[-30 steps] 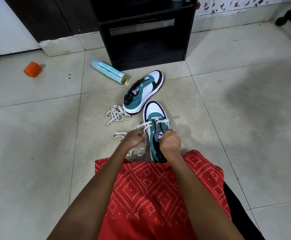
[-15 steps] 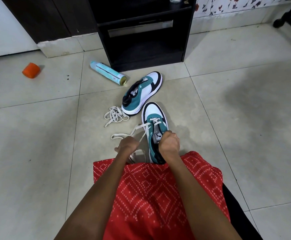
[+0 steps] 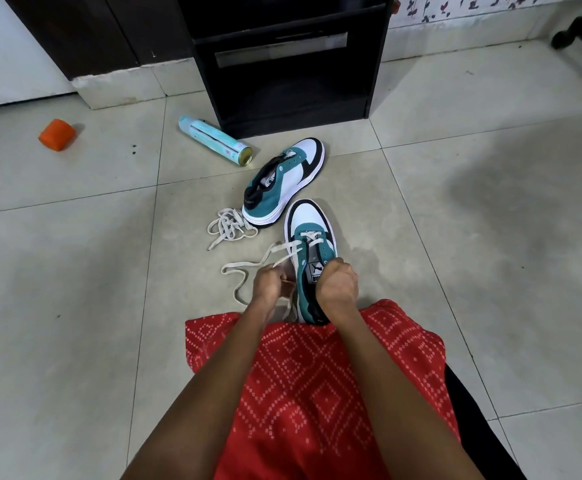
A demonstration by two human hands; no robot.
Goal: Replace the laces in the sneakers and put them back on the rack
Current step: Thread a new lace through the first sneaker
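In front of the black rack (image 3: 289,64), the right hand (image 3: 338,287) is gripping the nearer teal sneaker (image 3: 312,233) while the left hand (image 3: 270,284) is pinching its white lace (image 3: 248,271); uneven tugging risks unthreading an eyelet.

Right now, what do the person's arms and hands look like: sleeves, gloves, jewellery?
The left hand and right hand are bare: no gloves, and no watch, bangle or ring shows. The left arm and right arm are uncovered to the frame's edge; no sleeve is in view. Under them is a red garment printed with white dotted diamonds.
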